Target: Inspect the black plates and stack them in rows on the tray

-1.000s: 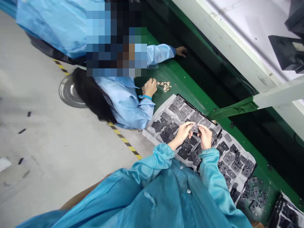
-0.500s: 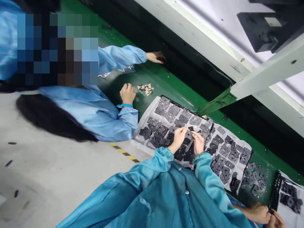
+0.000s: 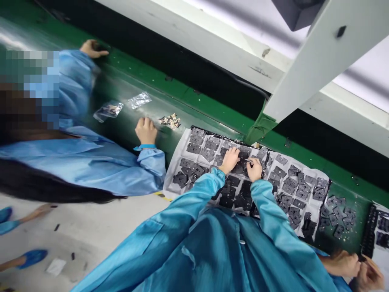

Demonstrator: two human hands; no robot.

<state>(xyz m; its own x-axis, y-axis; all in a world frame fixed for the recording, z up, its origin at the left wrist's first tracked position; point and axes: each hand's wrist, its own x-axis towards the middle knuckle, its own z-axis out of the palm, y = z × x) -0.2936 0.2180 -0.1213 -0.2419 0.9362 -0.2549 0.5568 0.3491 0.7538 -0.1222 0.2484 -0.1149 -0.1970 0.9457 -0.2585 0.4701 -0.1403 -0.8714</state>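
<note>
While leaning over the white sheet [image 3: 186, 152], pinches one black part [image 3: 244, 159] mid-sheet in right hand [image 3: 254, 169]; steadies with left hand [image 3: 230, 159], grip unclear. Looks early: leaves dozens of other parts [image 3: 291, 187] spread left and right.

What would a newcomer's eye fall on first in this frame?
The white sheet on the green bench, strewn with small flat black parts, draws the eye first. The person's left hand and right hand are down on those parts near its middle. To the left, a co-worker's hand lies beside a small pile of pale pieces.
</note>
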